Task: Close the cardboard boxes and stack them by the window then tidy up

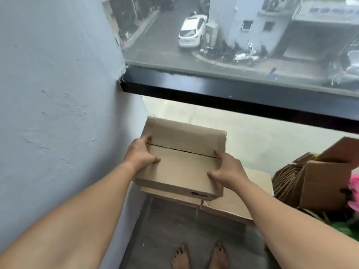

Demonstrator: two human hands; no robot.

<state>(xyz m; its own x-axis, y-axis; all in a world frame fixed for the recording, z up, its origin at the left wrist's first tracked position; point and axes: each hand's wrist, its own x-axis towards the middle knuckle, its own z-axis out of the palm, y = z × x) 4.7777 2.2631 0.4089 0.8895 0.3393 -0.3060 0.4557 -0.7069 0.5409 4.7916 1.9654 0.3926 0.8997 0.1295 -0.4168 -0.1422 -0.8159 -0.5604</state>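
Hands on either end of the closed cardboard box — my left hand curls over its left edge, my right hand over the right, thumbs on the top flaps. I see it sitting on the lower boxes, tight against the grey wall below the window. Open floor lies before my feet; folded cartons crowd the right.

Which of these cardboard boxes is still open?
The box at far right, flap raised beside the flattened cardboard. The box both hands hold by the wall is closed.
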